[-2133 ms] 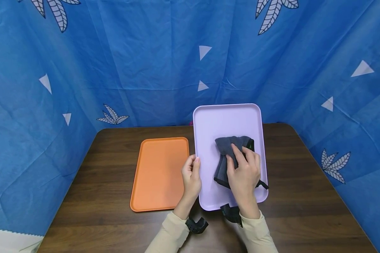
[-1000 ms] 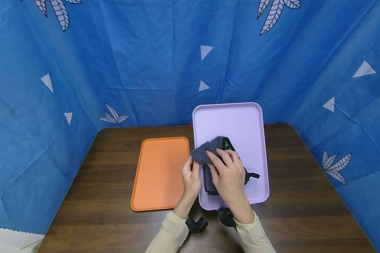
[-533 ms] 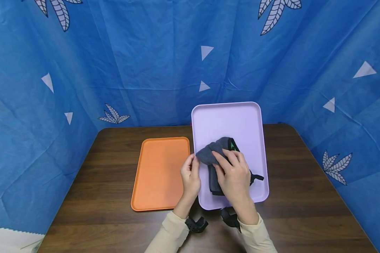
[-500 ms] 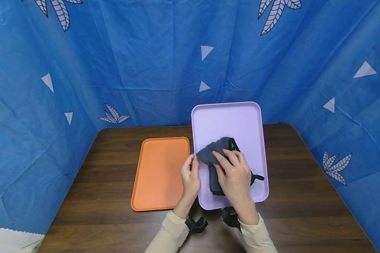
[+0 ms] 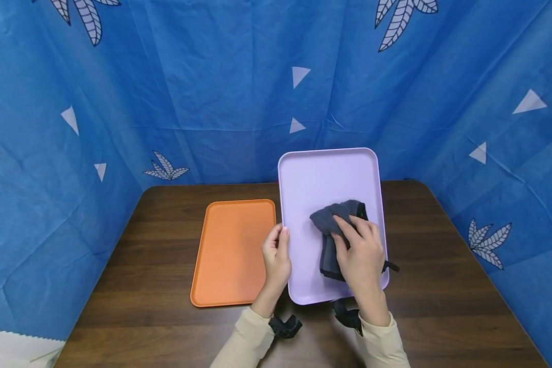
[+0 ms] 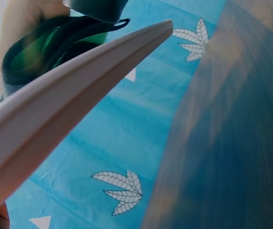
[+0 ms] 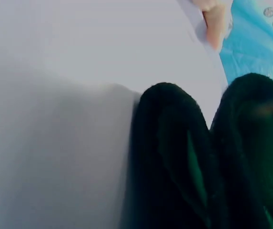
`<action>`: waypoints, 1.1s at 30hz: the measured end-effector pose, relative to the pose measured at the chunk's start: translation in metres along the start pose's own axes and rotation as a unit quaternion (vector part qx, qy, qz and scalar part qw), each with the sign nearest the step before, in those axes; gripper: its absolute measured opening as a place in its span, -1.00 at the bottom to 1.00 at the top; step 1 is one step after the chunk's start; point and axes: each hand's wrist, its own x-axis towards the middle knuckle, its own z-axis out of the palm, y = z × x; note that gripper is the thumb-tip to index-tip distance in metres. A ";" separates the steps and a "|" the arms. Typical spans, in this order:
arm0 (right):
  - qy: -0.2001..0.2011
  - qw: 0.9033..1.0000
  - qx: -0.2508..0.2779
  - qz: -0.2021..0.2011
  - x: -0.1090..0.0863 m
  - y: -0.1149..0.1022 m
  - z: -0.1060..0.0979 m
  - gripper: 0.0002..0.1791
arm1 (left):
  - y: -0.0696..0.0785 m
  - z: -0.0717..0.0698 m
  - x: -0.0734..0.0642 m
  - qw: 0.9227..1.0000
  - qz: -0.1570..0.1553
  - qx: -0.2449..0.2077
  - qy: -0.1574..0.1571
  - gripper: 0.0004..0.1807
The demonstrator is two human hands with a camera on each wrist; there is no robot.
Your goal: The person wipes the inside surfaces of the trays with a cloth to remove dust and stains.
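Note:
A light purple tray [image 5: 328,176] is held up off the table and tilted, its inside facing me. My left hand [image 5: 277,260] grips the tray's left rim. Against the tray's face my right hand [image 5: 362,258] holds a folded dark grey cloth [image 5: 333,217] with black edging and a black strap. In the right wrist view the folds of the cloth [image 7: 169,157] show green inside, close to the tray surface [image 7: 79,43]. The left wrist view has the tray's rim [image 6: 74,100] edge-on, the cloth [image 6: 36,52] behind it.
An orange tray [image 5: 233,253] lies flat on the brown wooden table [image 5: 147,266], left of my left hand. A blue curtain [image 5: 202,92] with white leaf prints surrounds the table at the back and sides. Black wrist mounts [image 5: 286,326] sit on both wrists.
My right hand first slid the cloth left, up to my left fingers, then back right across the tray. The left hand and the tray have barely moved.

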 end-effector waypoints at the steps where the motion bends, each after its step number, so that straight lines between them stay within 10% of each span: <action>1: 0.002 1.000 -0.004 0.012 0.000 0.003 -0.001 -0.61 | 0.000 0.000 0.000 1.000 0.000 0.001 -0.001 -0.78; 12: 0.016 0.989 -0.052 0.141 0.000 0.022 -0.002 -0.66 | -0.001 -0.002 0.001 1.000 0.009 0.008 -0.008 -0.79; 33: 0.024 0.997 -0.017 0.066 -0.011 0.003 0.006 -0.65 | 0.000 -0.003 0.001 1.000 0.008 0.006 -0.008 -0.79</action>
